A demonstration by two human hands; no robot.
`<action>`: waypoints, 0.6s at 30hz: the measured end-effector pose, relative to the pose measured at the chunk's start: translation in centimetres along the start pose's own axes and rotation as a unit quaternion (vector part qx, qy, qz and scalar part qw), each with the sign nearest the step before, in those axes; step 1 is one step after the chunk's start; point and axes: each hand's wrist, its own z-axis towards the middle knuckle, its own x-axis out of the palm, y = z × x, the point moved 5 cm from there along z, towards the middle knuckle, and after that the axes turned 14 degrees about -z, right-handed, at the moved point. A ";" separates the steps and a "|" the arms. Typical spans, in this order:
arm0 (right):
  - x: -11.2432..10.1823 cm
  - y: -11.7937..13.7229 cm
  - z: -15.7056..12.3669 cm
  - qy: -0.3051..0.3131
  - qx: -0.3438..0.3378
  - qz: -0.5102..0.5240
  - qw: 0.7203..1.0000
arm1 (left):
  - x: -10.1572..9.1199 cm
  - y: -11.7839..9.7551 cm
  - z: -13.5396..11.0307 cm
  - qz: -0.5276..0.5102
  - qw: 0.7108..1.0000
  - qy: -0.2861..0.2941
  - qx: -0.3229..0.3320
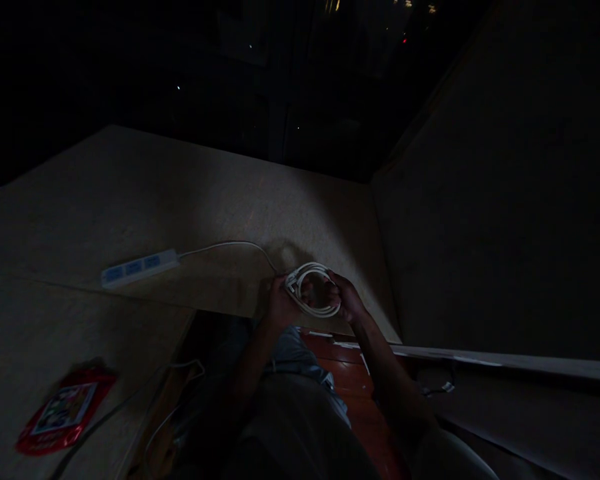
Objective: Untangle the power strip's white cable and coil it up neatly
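Observation:
A coiled white power cord (316,313) is held up in several loops between my two hands, in dim light. My left hand (283,301) grips the left side of the coil, where a pale part that looks like the plug lies against the loops. Around the right side of the coil, the fingers of my right hand (344,298) are closed. From the left side a single stretch of cord runs over the table to a white power strip (140,267) with blue socket faces, lying flat.
A red packet (66,411) lies on the table (145,173) at the lower left, beside a dark cable. A dark wall panel (500,200) rises on the right. Reddish flooring (347,377) shows below. Another dark cable with a pale tag (448,387) is at the lower right.

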 end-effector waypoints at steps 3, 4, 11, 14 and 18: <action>-0.6 0.3 -0.2 -0.010 0.015 0.005 1.000 | -0.9 -0.1 -0.4 -0.032 0.999 -0.005 -0.032; -0.7 0.3 -0.1 0.009 0.035 -0.003 0.999 | -1.2 0.0 -0.6 -0.042 0.998 -0.005 -0.038; -1.9 0.5 1.0 0.122 0.143 -0.060 0.980 | -2.9 1.6 0.2 -0.045 0.998 -0.022 -0.049; -2.2 1.2 2.0 0.146 0.163 -0.113 0.969 | -3.4 2.7 0.8 -0.053 0.997 -0.038 -0.048; -2.4 1.8 3.4 0.166 0.170 -0.115 0.964 | -2.4 3.3 1.1 -0.079 0.997 -0.005 0.009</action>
